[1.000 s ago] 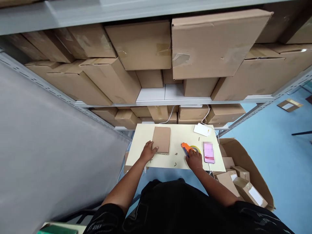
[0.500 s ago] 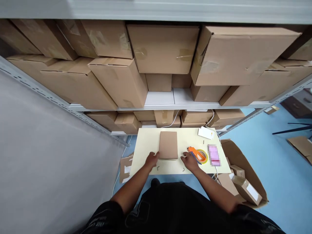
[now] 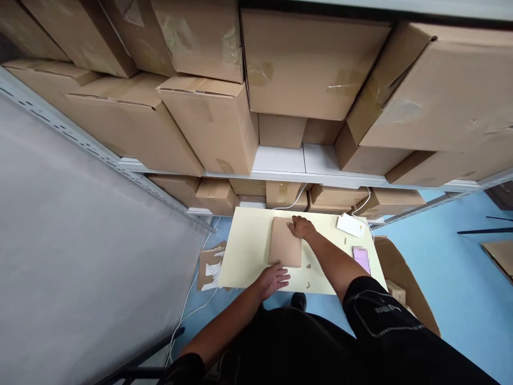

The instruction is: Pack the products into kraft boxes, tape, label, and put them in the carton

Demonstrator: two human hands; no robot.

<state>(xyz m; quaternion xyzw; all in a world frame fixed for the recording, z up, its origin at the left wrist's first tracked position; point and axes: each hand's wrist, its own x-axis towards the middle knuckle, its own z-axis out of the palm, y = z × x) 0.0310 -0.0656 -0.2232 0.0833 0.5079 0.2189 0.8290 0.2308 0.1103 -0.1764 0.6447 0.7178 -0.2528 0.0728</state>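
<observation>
A small flat brown cardboard box (image 3: 284, 243) lies slightly turned on the pale yellow table (image 3: 244, 251). My right hand (image 3: 301, 227) is at its far right corner, the thumb on the top face and the fingers bent over the edge. Just at the near edge of the box is my left hand (image 3: 273, 279), its fingers spread apart and one fingertip at the near left side. Two small brown scraps (image 3: 308, 275) lie on the table close to the box. My right forearm covers the spot where the orange tape dispenser lay.
A white card-like item (image 3: 350, 225) and a phone with a pink screen (image 3: 361, 259) lie on the table's right side. Shelves of cardboard boxes (image 3: 208, 123) rise behind. A large open carton (image 3: 404, 283) stands at the right; torn cardboard (image 3: 210, 267) lies on the floor at left.
My right hand has moved from beside the tape dispenser to the box's far right corner. My left hand has come round to its near edge. The box is turned slightly, and the view has shifted.
</observation>
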